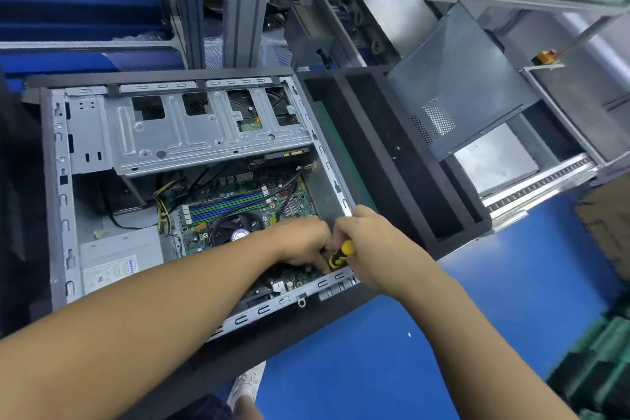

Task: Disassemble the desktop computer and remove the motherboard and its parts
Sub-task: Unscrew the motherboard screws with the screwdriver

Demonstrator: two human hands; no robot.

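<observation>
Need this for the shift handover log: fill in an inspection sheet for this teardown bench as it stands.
Surface: black tray carries the computer case, open side up.
Job's things: motherboard not yet out of the case; drive cage and power supply also fitted.
Clutter: grey metal panel leaning at the right.
Hands: right hand grips a yellow-black screwdriver at the board's near edge; left hand has its fingers down beside the tip, grip unclear.
Cables: yellow-black wire bundle beside the board; black cable across it.
Surroundings: aluminium frame, roller conveyor, blue floor.
</observation>
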